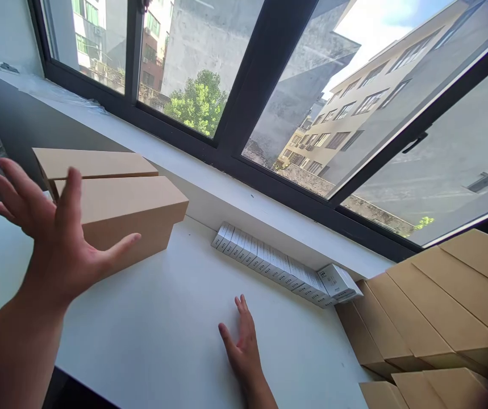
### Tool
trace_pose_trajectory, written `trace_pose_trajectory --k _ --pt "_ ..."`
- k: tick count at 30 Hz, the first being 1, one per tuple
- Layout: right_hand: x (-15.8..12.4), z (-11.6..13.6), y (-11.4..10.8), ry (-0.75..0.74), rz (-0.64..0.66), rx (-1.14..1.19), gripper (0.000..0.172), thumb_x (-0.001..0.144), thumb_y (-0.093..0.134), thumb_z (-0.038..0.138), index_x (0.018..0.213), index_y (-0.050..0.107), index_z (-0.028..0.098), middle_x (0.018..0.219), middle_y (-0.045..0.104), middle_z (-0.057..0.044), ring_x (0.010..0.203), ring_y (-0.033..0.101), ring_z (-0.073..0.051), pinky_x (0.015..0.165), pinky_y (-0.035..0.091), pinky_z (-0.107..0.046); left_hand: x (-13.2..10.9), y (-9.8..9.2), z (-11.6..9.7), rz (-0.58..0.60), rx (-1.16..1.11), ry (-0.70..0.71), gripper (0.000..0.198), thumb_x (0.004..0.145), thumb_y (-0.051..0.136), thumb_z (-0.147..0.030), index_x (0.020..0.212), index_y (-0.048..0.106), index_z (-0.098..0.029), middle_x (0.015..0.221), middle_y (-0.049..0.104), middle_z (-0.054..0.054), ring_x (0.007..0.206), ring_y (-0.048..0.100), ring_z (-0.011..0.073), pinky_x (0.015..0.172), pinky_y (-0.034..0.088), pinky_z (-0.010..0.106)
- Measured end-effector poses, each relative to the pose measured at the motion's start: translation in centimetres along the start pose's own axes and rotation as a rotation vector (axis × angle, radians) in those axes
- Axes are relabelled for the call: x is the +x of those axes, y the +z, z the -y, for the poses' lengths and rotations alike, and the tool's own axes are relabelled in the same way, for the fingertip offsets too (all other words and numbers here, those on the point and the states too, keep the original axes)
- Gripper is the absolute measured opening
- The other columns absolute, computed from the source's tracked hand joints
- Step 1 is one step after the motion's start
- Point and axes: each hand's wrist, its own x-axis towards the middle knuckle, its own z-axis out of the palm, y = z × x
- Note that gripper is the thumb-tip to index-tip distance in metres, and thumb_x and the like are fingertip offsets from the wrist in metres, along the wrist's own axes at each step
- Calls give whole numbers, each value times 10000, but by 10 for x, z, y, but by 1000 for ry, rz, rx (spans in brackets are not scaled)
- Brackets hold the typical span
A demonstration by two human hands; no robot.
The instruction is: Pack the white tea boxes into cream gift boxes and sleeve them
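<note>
Two kraft boxes [133, 210] lie side by side at the left of the surface [162, 318] — long axes running left to right along the window wall, near corner hidden behind the raised left hand [51, 238] (grip spread wide, empty). Further right, the right hand [241, 346] rests flat, fingers apart.

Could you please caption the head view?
Left hand raised open beside two kraft boxes; right hand flat on white table.

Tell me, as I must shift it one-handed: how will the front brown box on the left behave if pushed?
The brown box is probably stiff: its edges run straight and its lid sits square. Long, low and flat-bottomed, it would likely slide on the smooth white table rather than tip. Pushed at one end, it may swivel.
</note>
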Motion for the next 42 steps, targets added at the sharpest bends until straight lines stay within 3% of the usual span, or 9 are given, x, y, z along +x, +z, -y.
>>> trace_pose_trajectory --k 3,6,8,11,15,19,26,31,42 --pt "-2 -1 0 16 -50 106 758 934 586 557 1585 264 340 1699 127 -75 1550 180 -346 1189 292 -636 -20 24 -27 -33 140 61 937 671 859 -391 1483 404 -494 1662 11 -256 1555 -130 397 1269 -128 645" --pt "-3 -2 -1 -35 -111 278 746 972 417 661 1605 157 366 1710 -9 -57 1567 82 -339 1194 245 -656 -55 88 -43 -48 -168 189 868 809 691 -268 1545 275 -467 1573 428 -81 1502 337 301 1261 228 634" --pt "-3 -3 -2 -73 -132 351 747 974 323 704 1609 97 381 1709 -32 -54 1571 48 -333 1198 194 -677 -84 144 -38 129 -229 236 853 817 664 -153 1515 320 -503 1479 529 -53 1419 460 255 1189 389 556" --pt "-2 -3 -3 -73 -123 378 784 960 336 725 1609 51 389 1708 -67 -45 1573 3 -325 1210 141 -674 -122 223 -9 527 -158 -116 654 856 621 -165 1455 487 -393 1490 508 35 1487 353 279 1189 374 518" --pt "-1 -3 -5 -33 -130 472 838 929 227 789 1619 70 340 1709 -15 -57 1575 6 -304 1234 126 -625 -144 281 28 682 -114 -303 478 816 689 -237 1287 671 -318 1605 342 118 1519 199 468 1149 279 709" --pt "2 -3 -6 -14 -191 552 873 905 88 805 1617 136 302 1700 86 -85 1574 55 -302 1231 165 -616 -144 295 38 733 -135 -364 415 812 728 -320 1225 692 -322 1636 280 91 1547 122 434 1198 212 668" --pt "2 1 -12 26 -144 552 846 901 180 816 1601 210 341 1703 114 -48 1573 68 -304 1243 165 -593 -145 316 33 749 -184 -505 378 854 668 -360 1207 581 -254 1536 350 170 1401 438 363 955 544 488" --pt "0 -1 -13 110 -146 538 869 894 212 830 1591 260 315 1696 157 -75 1549 182 -349 1213 239 -619 -149 325 38 708 -241 -547 375 841 625 -237 1197 505 -252 1498 387 151 1355 475 307 877 562 415" --pt "-5 -9 -11 188 -77 542 727 971 393 676 1594 246 332 1696 166 -33 1564 133 -310 1247 155 -607 -147 326 42 529 -311 -669 428 742 646 -137 1113 460 -242 1373 464 144 1352 450 318 1011 484 465"
